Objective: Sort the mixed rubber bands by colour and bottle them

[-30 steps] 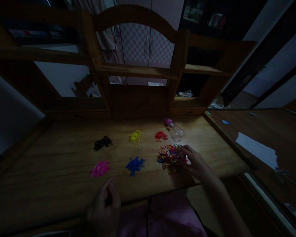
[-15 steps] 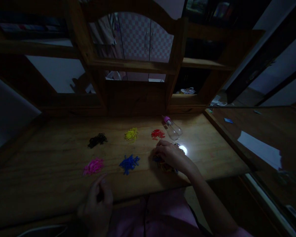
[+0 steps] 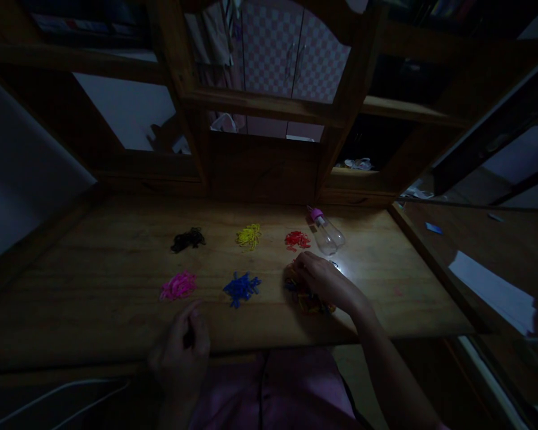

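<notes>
The right hand (image 3: pixel 325 280) lay palm down on the mixed pile of coloured bands (image 3: pixel 309 298), on the right part of the wooden desk (image 3: pixel 116 263). Its fingers were curled loosely over the far left edge of the pile, but the light was too weak to tell if they pinched any band. The pile was directly under this hand and spread a little toward the near edge of the desk, without a clear long axis. The left hand (image 3: pixel 182 352) rested at the near edge, well apart from the pile, with fingers bent inward; whether it held something I cannot tell. So the right hand was much the nearer one. To the left of the pile lay the blue heap (image 3: pixel 241 288), and farther the pink heap (image 3: pixel 178 286). Behind stood the red heap (image 3: pixel 297 240), the yellow heap (image 3: pixel 249 235) and the black heap (image 3: pixel 187 239). A clear bottle (image 3: pixel 327 233) lay on its side just behind the right hand.
</notes>
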